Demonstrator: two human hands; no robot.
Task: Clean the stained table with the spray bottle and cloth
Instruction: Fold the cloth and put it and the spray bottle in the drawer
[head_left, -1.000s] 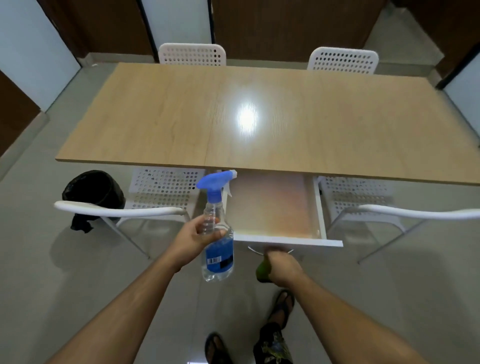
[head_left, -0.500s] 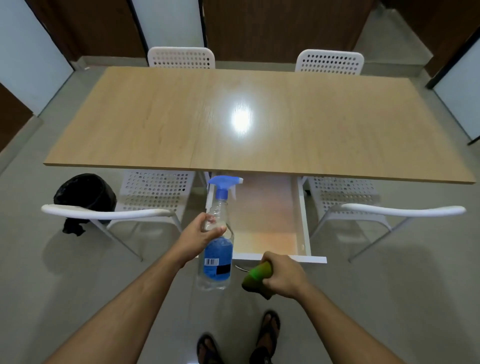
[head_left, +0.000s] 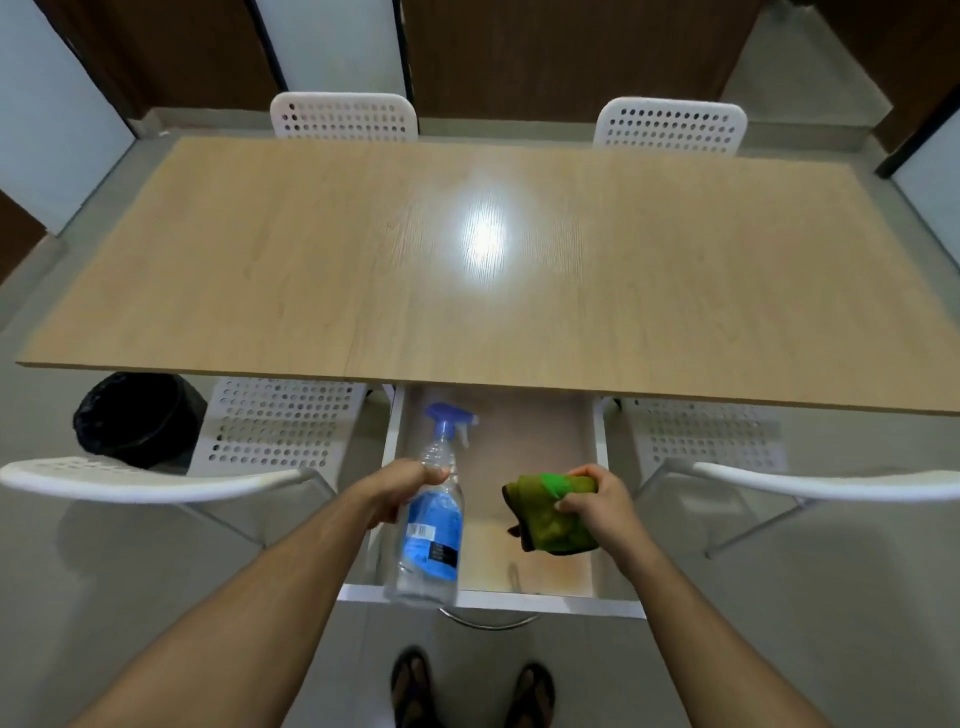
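Observation:
A long light wooden table (head_left: 322, 270) fills the upper half of the view, with a bright light reflection near its middle. My left hand (head_left: 397, 488) grips a clear spray bottle (head_left: 434, 525) with blue liquid and a blue trigger head, held upright over the open drawer. My right hand (head_left: 597, 506) holds a crumpled green cloth (head_left: 550, 519) above the same drawer. Both hands hover in front of the table's near edge.
A white drawer (head_left: 519, 597) stands pulled out under the table, its metal handle toward me. White perforated chairs (head_left: 270, 431) flank it on both sides, and two more stand at the far side. A black bin (head_left: 135, 415) sits at left. My sandalled feet (head_left: 472, 691) are below.
My right hand has come up from under the drawer front with the green cloth and now holds it over the drawer. The bottle has shifted slightly right and forward.

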